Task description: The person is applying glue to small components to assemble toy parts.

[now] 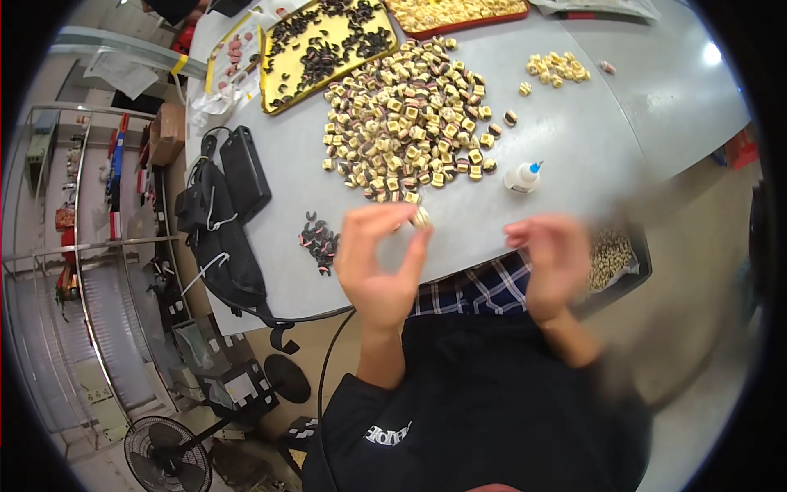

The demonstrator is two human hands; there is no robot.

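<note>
My left hand (379, 266) is raised over the table's near edge, its thumb and forefinger pinching a small cream-coloured block-like piece (420, 217). To the right, my right hand (556, 261) is bent with its fingertips drawn together; anything between them is too small to tell. Beyond both hands spreads a big heap of small cream pieces with dark and pink sides (410, 115). A white squeeze bottle with a blue tip (522, 176) stands just beyond the right hand. Left of my left hand lies a small pile of dark curved pieces (318, 242).
At the back are a yellow tray of dark curved pieces (283, 100) and a red-rimmed tray of cream pieces (459, 31). A black power bank (244, 172) and black bag (217, 238) lie left. Loose cream pieces (559, 68) sit far right; a bin (643, 258) stands below the edge.
</note>
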